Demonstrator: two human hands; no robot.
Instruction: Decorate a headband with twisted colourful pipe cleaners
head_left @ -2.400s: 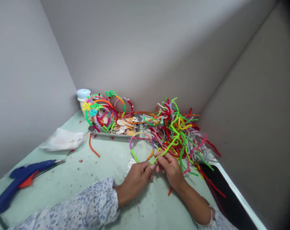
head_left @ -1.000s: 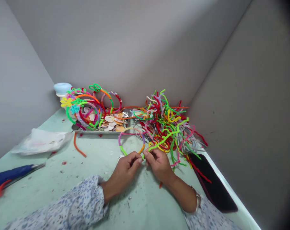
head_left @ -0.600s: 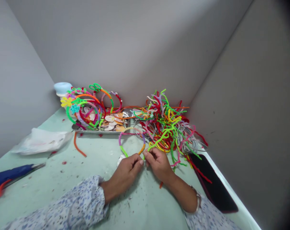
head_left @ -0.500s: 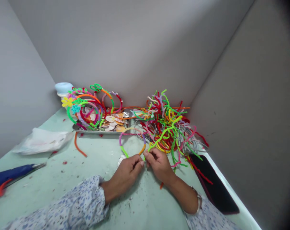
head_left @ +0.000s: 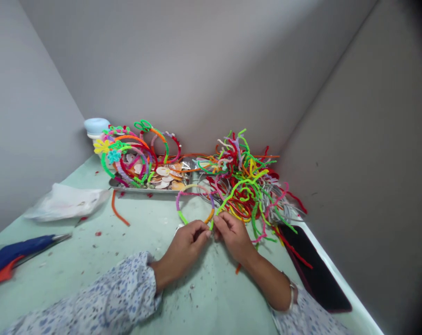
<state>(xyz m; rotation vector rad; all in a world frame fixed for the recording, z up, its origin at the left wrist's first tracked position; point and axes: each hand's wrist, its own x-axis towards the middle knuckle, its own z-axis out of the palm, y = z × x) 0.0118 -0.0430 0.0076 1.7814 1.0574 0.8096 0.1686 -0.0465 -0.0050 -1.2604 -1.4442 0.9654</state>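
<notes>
Near the middle of the table, my left hand (head_left: 189,244) pinches the lower end of a headband (head_left: 178,203) wrapped in sections of purple, pink, orange and green fuzzy stem. The band's arch points away from me. Close beside it, my right hand (head_left: 234,236) has thumb and fingers closed on a bright green pipe cleaner (head_left: 228,197). That stem runs from the fingers up and right toward the heap, and its lower end reaches the headband's end between my two hands. My fingertips hide the exact joint there.
A tangled heap of pipe cleaners (head_left: 246,172) lies at the back right. Decorated headbands (head_left: 127,160) stand in a metal tray (head_left: 148,190) of shells. Left are a plastic bag (head_left: 66,202) and a blue-and-orange glue gun (head_left: 26,251). A black phone (head_left: 319,274) lies right.
The whole view has shifted slightly, so things appear a little further right. Both hands keep their pinch near each other, with only small finger movement around the green pipe cleaner.
</notes>
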